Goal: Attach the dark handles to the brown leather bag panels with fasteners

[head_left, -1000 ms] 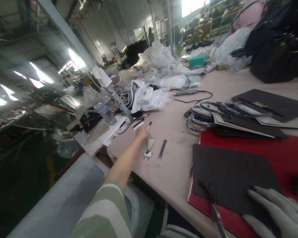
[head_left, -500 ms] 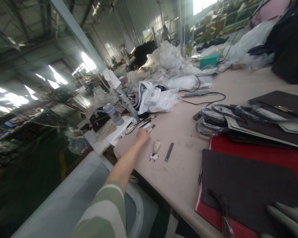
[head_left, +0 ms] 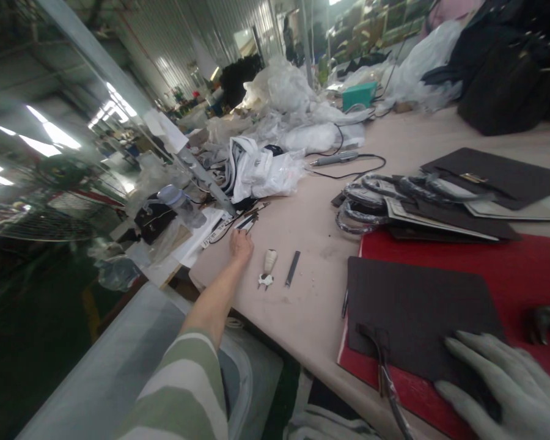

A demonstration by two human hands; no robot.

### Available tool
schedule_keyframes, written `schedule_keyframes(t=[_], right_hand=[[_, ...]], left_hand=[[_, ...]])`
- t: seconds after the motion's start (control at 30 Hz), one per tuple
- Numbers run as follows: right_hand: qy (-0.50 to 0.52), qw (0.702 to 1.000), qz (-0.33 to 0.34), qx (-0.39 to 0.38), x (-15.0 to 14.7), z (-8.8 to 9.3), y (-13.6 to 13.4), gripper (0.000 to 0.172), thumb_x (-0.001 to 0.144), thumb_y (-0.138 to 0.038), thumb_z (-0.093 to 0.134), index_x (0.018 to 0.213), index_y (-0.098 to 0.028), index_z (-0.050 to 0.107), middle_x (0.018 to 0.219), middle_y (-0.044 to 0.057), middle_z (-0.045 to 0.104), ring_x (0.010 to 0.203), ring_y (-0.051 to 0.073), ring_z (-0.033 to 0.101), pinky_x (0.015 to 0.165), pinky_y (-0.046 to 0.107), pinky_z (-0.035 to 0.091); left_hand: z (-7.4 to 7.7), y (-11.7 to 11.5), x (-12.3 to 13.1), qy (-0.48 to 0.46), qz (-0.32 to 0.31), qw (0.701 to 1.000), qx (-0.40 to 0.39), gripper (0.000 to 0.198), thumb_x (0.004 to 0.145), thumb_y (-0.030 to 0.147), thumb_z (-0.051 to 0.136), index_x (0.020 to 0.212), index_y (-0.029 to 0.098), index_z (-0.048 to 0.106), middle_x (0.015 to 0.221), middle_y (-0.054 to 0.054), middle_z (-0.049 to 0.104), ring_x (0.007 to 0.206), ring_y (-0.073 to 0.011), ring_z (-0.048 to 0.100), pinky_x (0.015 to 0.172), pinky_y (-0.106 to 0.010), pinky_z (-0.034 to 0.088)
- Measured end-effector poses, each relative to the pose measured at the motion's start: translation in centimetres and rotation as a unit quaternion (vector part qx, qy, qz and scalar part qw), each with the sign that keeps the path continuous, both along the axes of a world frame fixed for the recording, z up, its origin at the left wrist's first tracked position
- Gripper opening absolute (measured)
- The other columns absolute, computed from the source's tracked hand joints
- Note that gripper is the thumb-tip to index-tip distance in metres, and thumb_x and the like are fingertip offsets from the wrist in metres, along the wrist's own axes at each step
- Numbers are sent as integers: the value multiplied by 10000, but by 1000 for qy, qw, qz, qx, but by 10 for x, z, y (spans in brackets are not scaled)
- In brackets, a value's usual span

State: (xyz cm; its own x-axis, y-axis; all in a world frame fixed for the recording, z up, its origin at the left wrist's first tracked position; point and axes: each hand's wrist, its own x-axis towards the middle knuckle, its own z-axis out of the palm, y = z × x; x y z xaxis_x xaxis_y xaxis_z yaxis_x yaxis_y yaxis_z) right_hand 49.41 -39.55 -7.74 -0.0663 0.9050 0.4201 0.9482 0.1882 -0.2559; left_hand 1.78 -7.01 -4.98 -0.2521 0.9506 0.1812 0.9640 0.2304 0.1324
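Observation:
My bare left hand point(head_left: 241, 247) reaches out to the table's far left part, its fingers drawn together at the near end of several thin dark and pale tools point(head_left: 247, 221). Whatever it grips is too small to make out. My right hand point(head_left: 504, 382), in a pale grey glove, lies with fingers spread on a dark brown flat panel point(head_left: 421, 305). A dark strap handle in clear wrap point(head_left: 385, 366) hangs off the panel's near left corner. Beneath the panel is a red board point(head_left: 513, 263). Between my hands lie white-handled pliers point(head_left: 268, 269) and a flat dark bar point(head_left: 292, 269).
Wrapped handles point(head_left: 362, 201) and more brown panels point(head_left: 495, 174) are stacked behind the red board. A corded grey pen-like tool point(head_left: 337, 159), plastic bags point(head_left: 279, 91) and a teal box point(head_left: 360, 96) lie farther back. A metal post point(head_left: 197, 165) rises near my left hand.
My view has turned right, so the scene sits farther left. More of my gloved right hand shows on the panel. My left hand stays by the thin tools.

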Motion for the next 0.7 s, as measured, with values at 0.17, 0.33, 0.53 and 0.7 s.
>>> schedule_keyframes(t=[0.17, 0.33, 0.53, 0.7], right_hand=[[-27, 1000, 4, 0, -8, 19, 1, 452, 972, -489, 472, 1253, -170, 625, 1293, 210, 658, 1206, 460, 622, 1004, 698, 529], [-44, 999, 13, 16, -9, 22, 2, 498, 996, -516, 432, 1204, -129, 668, 1256, 213, 673, 1169, 453, 633, 958, 698, 553], [-29, 1000, 7, 2, -12, 24, 1, 532, 993, -529, 459, 1210, -97, 681, 1253, 207, 673, 1170, 440, 627, 1012, 678, 527], [5, 999, -16, -27, -21, 33, -6, 476, 960, -492, 543, 1239, -133, 684, 1312, 173, 662, 1265, 401, 583, 1111, 640, 464]], left_hand=[[25, 1, 17, -11, -27, 1000, -11, 320, 1006, 249, 518, 1246, 118, 685, 1377, -193, 598, 1274, -297, 568, 1080, -381, 445], [32, -60, 70, -27, -133, 990, -33, 308, 1036, 339, 502, 1131, 175, 744, 1202, -119, 721, 1141, -241, 652, 1016, -316, 478], [28, -109, 122, -45, -152, 969, -192, 365, 908, 427, 676, 1093, 121, 752, 1157, -202, 748, 1109, -321, 697, 935, -375, 532], [37, -94, 124, -90, -128, 956, -250, 95, 792, 207, 687, 743, 136, 729, 855, -198, 762, 951, -344, 730, 833, -387, 540]])
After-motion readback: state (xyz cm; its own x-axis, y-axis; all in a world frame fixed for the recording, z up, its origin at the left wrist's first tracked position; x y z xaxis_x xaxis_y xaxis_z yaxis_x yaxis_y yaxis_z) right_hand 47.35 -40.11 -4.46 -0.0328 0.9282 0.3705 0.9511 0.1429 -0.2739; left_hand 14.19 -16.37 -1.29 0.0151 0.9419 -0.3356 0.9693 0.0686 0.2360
